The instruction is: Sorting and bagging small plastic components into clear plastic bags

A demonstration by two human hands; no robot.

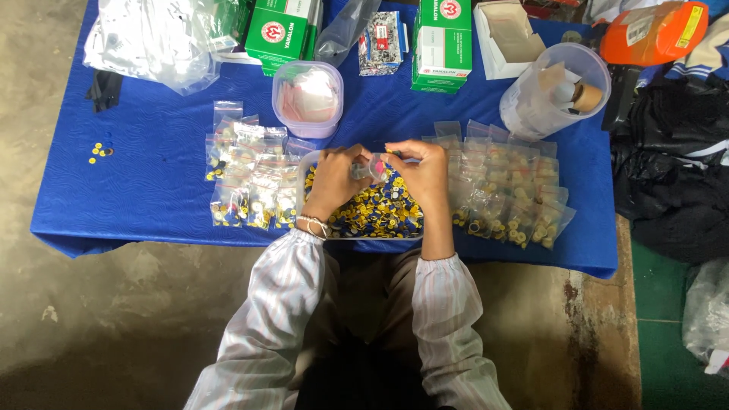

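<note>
Bagging is the step I judge in hand: both my left hand [334, 181] and right hand [422, 171] pinch a small clear bag [370, 167] over the tray of yellow buttons [377, 212], needing a steady fill.

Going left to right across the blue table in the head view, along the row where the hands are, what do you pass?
Loose yellow buttons → left pile of filled small bags → left hand → small clear bag held by both hands → right hand → right pile of filled small bags.
</note>
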